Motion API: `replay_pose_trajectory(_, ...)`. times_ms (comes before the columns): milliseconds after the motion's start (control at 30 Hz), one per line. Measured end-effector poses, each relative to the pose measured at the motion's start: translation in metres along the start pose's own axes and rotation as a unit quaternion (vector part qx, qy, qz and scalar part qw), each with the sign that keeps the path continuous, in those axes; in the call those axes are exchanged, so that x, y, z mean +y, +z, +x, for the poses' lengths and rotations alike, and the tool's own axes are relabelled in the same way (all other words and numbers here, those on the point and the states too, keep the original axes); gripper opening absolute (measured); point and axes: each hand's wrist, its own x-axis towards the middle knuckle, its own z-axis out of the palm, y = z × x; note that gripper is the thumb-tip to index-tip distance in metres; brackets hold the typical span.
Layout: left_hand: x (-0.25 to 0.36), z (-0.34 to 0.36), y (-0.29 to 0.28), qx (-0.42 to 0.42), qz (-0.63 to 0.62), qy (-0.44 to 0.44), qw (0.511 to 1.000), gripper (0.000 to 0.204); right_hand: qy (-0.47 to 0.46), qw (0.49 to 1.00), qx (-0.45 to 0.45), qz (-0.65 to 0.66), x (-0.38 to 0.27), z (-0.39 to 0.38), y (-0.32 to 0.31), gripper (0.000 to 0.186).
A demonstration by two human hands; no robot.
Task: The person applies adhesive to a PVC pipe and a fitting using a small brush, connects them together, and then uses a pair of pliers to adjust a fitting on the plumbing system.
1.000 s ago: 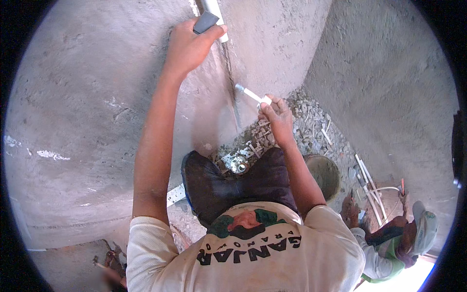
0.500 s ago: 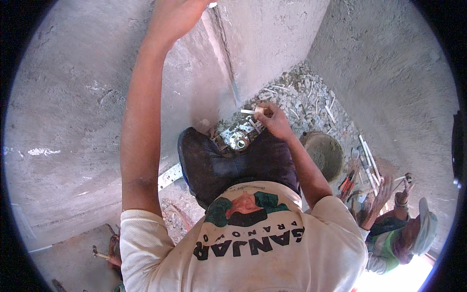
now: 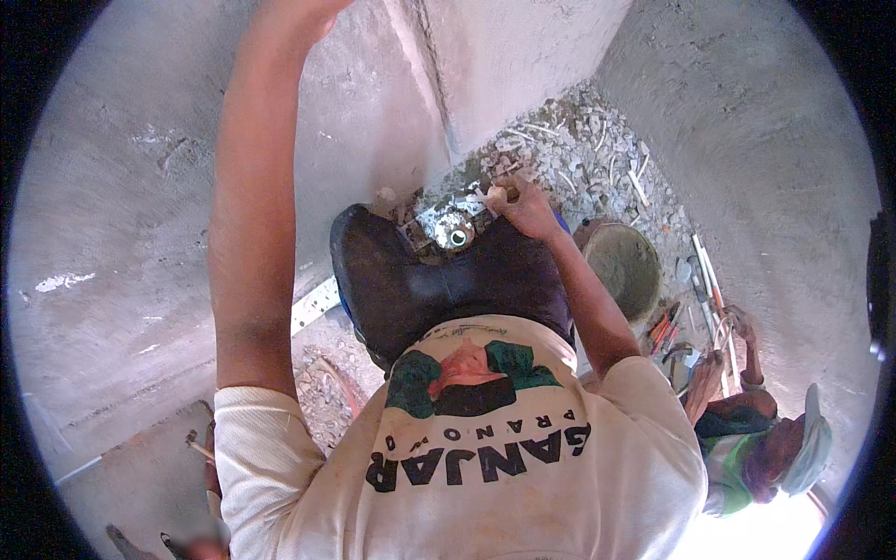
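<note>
My left hand [image 3: 322,11] reaches up along the grey wall [image 3: 355,112] and is cut off by the top edge, so its fingers are hidden. Low down in front of my knees, my right hand [image 3: 528,211] has its fingers closed in a pinch on a short white pipe piece [image 3: 495,194], slightly blurred. Just left of it, between my dark-trousered legs, is a round tin [image 3: 455,233] with a hole in its top. White splatters cover the tin and the flat piece [image 3: 431,219] around it.
Rubble [image 3: 583,154] with white scraps fills the corner. A mortar-stained bucket [image 3: 635,271] stands right of my knee, then red-handled pliers [image 3: 665,327] and long white pipes [image 3: 707,271]. A capped person [image 3: 793,439] works at lower right. A vertical groove [image 3: 425,65] runs down the wall.
My left hand has moved further up and left, mostly out of view. My right hand has drawn slightly up, still pinching the pipe piece. The capped person's hands have shifted among the pipes.
</note>
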Motion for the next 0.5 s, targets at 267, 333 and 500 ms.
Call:
replay_pose_trajectory(267,-0.004,-0.008,-0.008,0.029,-0.038,0.03,0.998,0.024,-0.092,0.976,-0.087,-0.177,0.034,0.006,0.05,0.041)
replay_pose_trajectory(333,0.002,-0.011,-0.001,0.021,-0.042,0.017,0.999,0.024,-0.104,0.96,-0.109,-0.236,0.039,0.006,0.061,0.037)
replay_pose_trajectory(500,0.017,-0.019,-0.007,0.002,0.004,-0.03,1.0,0.027,-0.187,0.931,-0.09,-0.301,0.092,0.019,0.129,0.026)
